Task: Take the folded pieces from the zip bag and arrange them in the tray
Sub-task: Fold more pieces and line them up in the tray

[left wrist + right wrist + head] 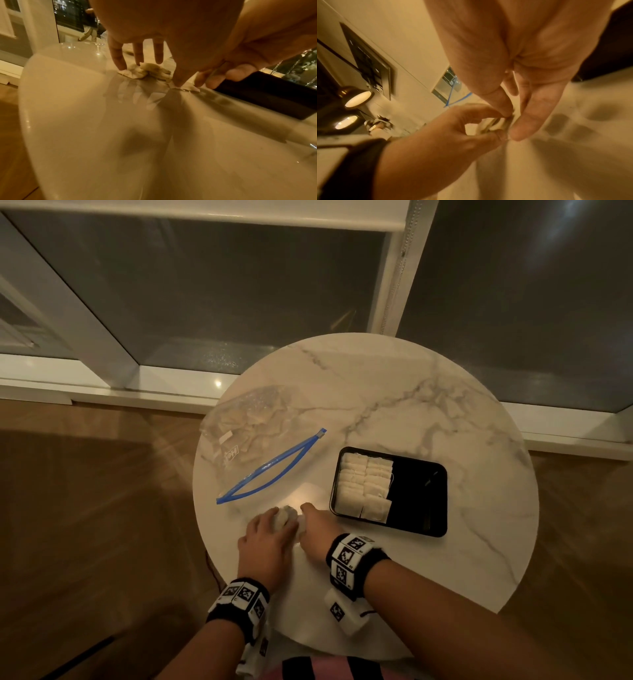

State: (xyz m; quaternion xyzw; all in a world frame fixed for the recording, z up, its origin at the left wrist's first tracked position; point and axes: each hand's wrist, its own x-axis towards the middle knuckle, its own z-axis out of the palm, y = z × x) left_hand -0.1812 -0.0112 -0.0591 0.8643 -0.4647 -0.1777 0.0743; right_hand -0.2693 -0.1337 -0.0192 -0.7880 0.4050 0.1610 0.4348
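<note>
Hands [287, 529] pinch crumpled piece [150, 70], prob. betw. zip bag [246, 433] & tray [421, 494].

Open clear zip bag [251, 440] of pieces lying flat, black tray [416, 494] left half filled with folded pieces [364, 486]

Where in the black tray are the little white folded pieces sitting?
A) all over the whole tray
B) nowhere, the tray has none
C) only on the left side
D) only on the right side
C: in the head view the folded pieces fill only the left part of the black tray, and its right part shows bare black.
</note>
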